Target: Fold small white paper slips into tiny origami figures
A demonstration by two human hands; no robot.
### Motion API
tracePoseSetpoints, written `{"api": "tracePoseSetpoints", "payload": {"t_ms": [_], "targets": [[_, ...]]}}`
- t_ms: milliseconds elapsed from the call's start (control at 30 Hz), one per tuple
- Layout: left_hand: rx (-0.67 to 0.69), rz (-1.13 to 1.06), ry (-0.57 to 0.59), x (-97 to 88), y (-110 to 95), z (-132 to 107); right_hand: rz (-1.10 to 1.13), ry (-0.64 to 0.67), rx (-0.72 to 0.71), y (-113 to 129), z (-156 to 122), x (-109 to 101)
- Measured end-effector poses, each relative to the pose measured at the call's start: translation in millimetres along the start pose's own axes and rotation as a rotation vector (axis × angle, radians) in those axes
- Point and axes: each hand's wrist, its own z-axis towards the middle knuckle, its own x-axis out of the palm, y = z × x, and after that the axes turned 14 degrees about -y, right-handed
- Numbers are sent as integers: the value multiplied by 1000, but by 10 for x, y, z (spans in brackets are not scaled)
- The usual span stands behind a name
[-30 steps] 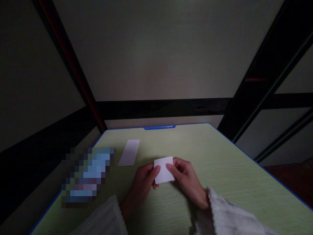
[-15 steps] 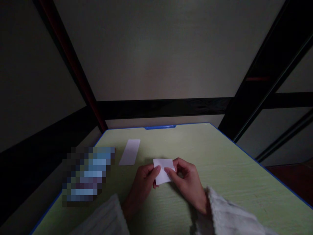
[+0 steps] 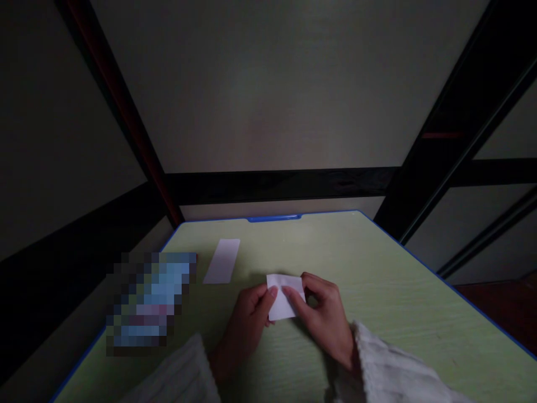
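Pinching a small white paper point(image 3: 281, 307) from both sides, the two hands meet low over the near middle of the green table point(image 3: 377, 291). We note the left hand point(image 3: 247, 327) curled, thumb tip pressed on the paper's left edge, the other fingers tucked underneath and out of sight. The right hand point(image 3: 325, 319) is likewise closed on the sheet: its thumb lies across the top face and its fingers wrap round the right edge. The paper's upper part looks creased or folded over; in this dim light we cannot trace the fold line. Whether the sheet touches the table or hangs just above it, we cannot tell. Fuzzy white sleeves point(image 3: 398, 364) cover both wrists. Well apart, toward the far left of the table, a second white strip point(image 3: 222, 260) lies flat. Left of that, a pixelated blue-grey patch point(image 3: 149, 302) hides whatever lies by the table's left edge. A blue rim point(image 3: 272, 217) runs along the far side.
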Motion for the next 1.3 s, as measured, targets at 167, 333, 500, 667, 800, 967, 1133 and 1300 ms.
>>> {"api": "tracePoseSetpoints", "payload": {"t_ms": [167, 333, 500, 667, 800, 967, 1133, 1300], "targets": [[18, 11, -89, -24, 23, 11, 62, 40, -28, 28, -12, -20], [-51, -48, -137, -69, -14, 71, 459, 305, 232, 41, 10, -26], [-86, -47, -24, -84, -29, 94, 871, 342, 508, -16, 55, 7], [-85, 27, 115, -98, 13, 110, 868, 459, 480, -62, 80, -42], [-110, 27, 92, -113, 10, 123, 822, 540, 496, -69, 103, -72], [-87, 24, -42, -128, 6, 147, 660, 590, 449, -41, 92, -52], [-63, 81, -113, -128, -18, 149, 553, 599, 331, -45, 78, -48], [11, 205, -117, -88, -47, 105, 522, 561, 184, -84, 82, -43]]}}
